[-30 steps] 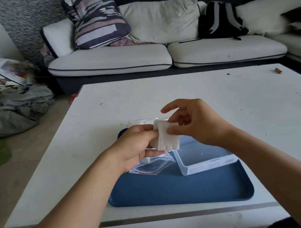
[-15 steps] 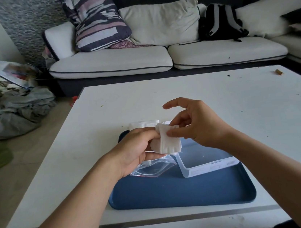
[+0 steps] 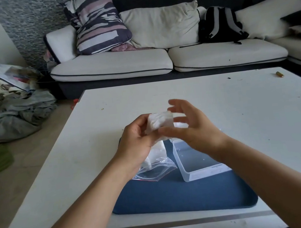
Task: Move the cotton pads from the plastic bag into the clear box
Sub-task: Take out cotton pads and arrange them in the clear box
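Observation:
My left hand [image 3: 137, 141] grips the clear plastic bag [image 3: 156, 170] near its top, and the bag's lower end hangs over the blue tray [image 3: 175, 196]. A white stack of cotton pads [image 3: 159, 121] sticks up from the bag at my left fingertips. My right hand [image 3: 193, 127] is beside the stack on its right, blurred. Its fingers are spread and its thumb lies along the stack's lower edge. The clear box [image 3: 206, 174] stands open on the tray under my right wrist, and I see nothing in it.
The tray lies at the near edge of a white low table [image 3: 241, 121]. A small gold cylinder [image 3: 279, 74] lies at the table's far right. Behind the table are a sofa [image 3: 114, 69] with cushions and a black backpack [image 3: 220, 23]. Clothes and bags are piled on the floor at left.
The pad stack has risen and tilted upward in my left hand. My right hand has loosened from its pinch on the pads, and its fingers are now spread.

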`<control>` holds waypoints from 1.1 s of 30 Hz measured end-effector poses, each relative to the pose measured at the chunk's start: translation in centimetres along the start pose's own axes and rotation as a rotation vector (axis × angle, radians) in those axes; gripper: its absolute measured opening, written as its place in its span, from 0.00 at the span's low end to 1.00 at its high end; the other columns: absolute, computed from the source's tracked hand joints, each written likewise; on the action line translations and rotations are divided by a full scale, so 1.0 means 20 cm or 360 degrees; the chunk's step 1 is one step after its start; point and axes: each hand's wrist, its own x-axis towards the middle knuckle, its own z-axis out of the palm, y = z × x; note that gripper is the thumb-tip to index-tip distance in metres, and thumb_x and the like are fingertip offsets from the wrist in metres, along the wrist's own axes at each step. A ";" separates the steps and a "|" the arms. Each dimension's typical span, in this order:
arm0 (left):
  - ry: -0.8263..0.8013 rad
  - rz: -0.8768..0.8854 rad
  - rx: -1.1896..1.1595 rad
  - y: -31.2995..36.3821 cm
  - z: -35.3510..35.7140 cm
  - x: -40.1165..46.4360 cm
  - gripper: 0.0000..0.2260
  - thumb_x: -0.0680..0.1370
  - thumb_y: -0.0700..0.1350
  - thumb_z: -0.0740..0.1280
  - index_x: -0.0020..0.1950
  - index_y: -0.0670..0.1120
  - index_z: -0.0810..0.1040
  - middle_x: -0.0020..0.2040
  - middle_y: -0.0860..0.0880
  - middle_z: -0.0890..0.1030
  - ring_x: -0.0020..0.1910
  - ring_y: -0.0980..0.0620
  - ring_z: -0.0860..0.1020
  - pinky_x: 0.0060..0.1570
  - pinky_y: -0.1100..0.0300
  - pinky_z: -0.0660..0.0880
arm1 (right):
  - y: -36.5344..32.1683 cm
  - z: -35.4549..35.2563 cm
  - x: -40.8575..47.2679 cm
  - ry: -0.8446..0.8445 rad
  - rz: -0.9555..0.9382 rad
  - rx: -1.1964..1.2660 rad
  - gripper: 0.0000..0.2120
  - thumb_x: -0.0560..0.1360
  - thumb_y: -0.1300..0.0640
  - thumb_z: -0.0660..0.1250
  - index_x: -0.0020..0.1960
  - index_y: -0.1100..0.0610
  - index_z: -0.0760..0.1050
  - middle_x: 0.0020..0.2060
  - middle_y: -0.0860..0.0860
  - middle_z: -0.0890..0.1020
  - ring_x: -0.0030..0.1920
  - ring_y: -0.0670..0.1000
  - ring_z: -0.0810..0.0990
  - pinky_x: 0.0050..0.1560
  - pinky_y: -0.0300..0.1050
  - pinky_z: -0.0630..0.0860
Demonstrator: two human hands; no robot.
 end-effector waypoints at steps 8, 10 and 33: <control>0.0198 0.0381 0.0157 0.03 0.02 -0.01 0.14 0.74 0.38 0.75 0.59 0.46 0.82 0.52 0.51 0.87 0.53 0.53 0.84 0.53 0.59 0.79 | -0.02 0.11 -0.05 -0.0050 -0.0277 0.0204 0.10 0.79 0.66 0.68 0.58 0.57 0.78 0.52 0.49 0.85 0.56 0.49 0.83 0.59 0.41 0.77; 0.0233 0.0409 0.0234 0.02 0.02 -0.02 0.15 0.76 0.39 0.74 0.62 0.48 0.82 0.54 0.53 0.86 0.55 0.53 0.84 0.56 0.54 0.80 | -0.01 0.15 -0.06 -0.0041 -0.0179 0.0305 0.17 0.75 0.62 0.73 0.62 0.57 0.75 0.52 0.52 0.85 0.57 0.48 0.83 0.60 0.42 0.77; 0.0056 0.0090 0.0153 0.01 0.03 -0.02 0.14 0.84 0.35 0.60 0.63 0.45 0.82 0.54 0.47 0.86 0.56 0.52 0.84 0.62 0.53 0.79 | -0.03 0.09 0.00 0.0081 0.0525 0.0880 0.14 0.76 0.57 0.72 0.59 0.63 0.79 0.51 0.60 0.85 0.51 0.53 0.85 0.58 0.49 0.82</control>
